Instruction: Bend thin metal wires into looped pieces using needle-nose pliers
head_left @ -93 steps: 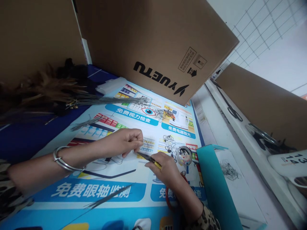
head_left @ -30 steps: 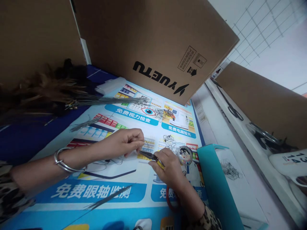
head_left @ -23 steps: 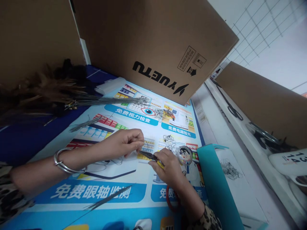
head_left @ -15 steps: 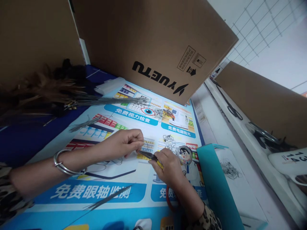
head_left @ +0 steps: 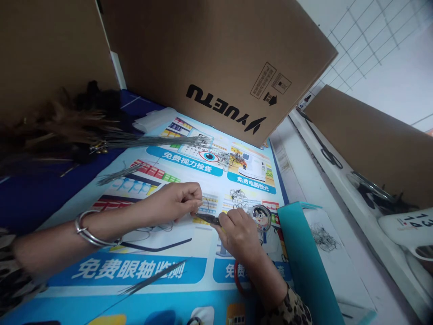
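My left hand [head_left: 184, 198] is closed in a pinch on a thin wire [head_left: 208, 204], of which only a fine curved bit shows past the fingertips. Dark-nosed pliers [head_left: 207, 219] are gripped in my right hand [head_left: 239, 232], their jaws pointing left with the tip just below the left fingertips. Whether the jaws touch the wire, I cannot tell. Beyond the right hand lie tangled wire loops [head_left: 239, 198] and a round, clear-looking ring or dish [head_left: 269, 219]. Nearer me is a bundle of straight wires [head_left: 154, 277]. A red curved band [head_left: 238, 280] shows beside my right wrist.
Longer wires [head_left: 145, 141] and a shorter bundle [head_left: 120, 174] lie left on the printed sheet [head_left: 111, 301]. Brown feathers [head_left: 57, 119] are at far left. A large cardboard box [head_left: 216, 54] stands behind. At right, a teal-edged box [head_left: 306, 253] holds tangled wire [head_left: 323, 238], near a white mug [head_left: 406, 228].
My right hand has rolled over slightly with the pliers, hiding their yellow handle. My left hand stays nearly in place, still pinching.
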A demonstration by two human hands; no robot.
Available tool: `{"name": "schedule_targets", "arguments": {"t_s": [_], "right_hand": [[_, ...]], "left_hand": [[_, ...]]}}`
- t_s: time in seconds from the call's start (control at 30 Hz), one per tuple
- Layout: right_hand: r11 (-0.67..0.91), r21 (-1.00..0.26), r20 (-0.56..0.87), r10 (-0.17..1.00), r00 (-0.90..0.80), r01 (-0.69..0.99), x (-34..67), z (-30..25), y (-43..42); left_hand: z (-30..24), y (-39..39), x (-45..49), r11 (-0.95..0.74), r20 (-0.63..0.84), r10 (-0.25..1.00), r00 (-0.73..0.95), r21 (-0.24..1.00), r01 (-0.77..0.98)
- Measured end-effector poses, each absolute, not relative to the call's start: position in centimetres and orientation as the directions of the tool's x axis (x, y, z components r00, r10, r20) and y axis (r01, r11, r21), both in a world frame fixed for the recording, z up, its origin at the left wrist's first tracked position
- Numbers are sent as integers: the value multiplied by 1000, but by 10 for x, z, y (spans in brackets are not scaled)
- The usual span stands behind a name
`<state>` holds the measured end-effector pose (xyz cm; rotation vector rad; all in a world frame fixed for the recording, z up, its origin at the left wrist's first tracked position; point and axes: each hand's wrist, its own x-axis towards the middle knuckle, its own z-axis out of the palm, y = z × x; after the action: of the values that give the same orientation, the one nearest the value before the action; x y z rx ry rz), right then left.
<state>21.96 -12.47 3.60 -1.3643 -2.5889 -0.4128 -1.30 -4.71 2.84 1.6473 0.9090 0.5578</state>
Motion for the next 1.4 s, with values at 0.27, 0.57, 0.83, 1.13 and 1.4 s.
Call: {"name": "schedule_targets", "arguments": {"t_s": [0.27,0.57,0.83,1.13,1.4], "right_hand": [[548,51,316,784,-534,835,223,28,-120],[478,-82,327,842,-429,875,225,18,-117],[507,103,477,730,-490,856,218,19,-124],[499,336,462,652,-602,799,216,19,-126],[500,357,478,628,-615,789,214,21,-126]], "left_hand": [[36,-39,-16,40,-167,744,647,978,206],[29,-26,-21,6,-144,792,593,973,229],[23,-30,-16,95,-214,829,516,965,246],[23,-41,-8,267,-285,803,524,957,111],[21,-44,-5,314,-305,789,534,946,77]]}}
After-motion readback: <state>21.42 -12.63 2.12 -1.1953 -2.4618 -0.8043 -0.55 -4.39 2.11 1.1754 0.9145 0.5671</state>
